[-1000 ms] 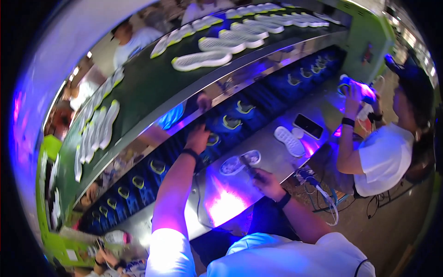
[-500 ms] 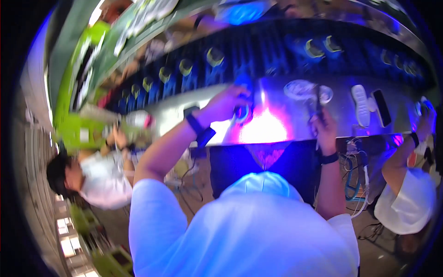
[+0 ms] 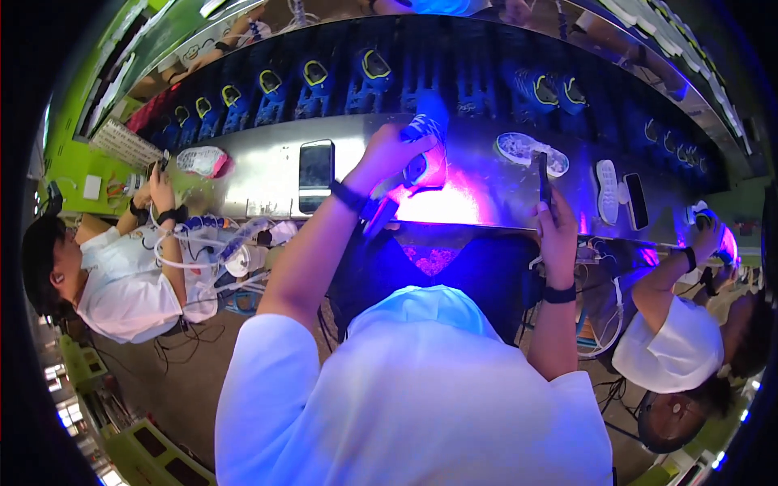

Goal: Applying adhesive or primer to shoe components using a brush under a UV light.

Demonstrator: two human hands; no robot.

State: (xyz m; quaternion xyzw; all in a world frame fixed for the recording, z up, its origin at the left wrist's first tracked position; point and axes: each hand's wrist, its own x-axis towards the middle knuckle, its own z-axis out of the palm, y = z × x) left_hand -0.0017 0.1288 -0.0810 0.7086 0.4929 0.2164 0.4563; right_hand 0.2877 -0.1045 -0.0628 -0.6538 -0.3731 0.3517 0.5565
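Note:
My left hand [image 3: 391,159] grips a blue shoe upper [image 3: 427,134] with light laces, held over the metal bench under a bright pink-violet glow. In my right hand [image 3: 557,231] is a dark, slim, stick-like tool [image 3: 544,182], pointing away from me, its exact kind not clear. Its far end overlaps a pale shoe sole [image 3: 515,149] lying on the bench; whether they touch I cannot tell. Farther right lies another white sole [image 3: 607,192] beside a dark phone [image 3: 636,201].
Behind the bench [image 3: 279,134], a dark conveyor [image 3: 454,57] carries several blue shoe uppers with yellow-rimmed openings. A phone [image 3: 316,176] lies left of my left wrist. People in white shirts work at my left [image 3: 134,279] and right [image 3: 673,332]. A pink-edged sole [image 3: 203,162] rests farther left.
The view has shifted and become sharper, so the bench and neighbours appear in different places. Both hands keep their holds, and the shoe upper now shows more plainly.

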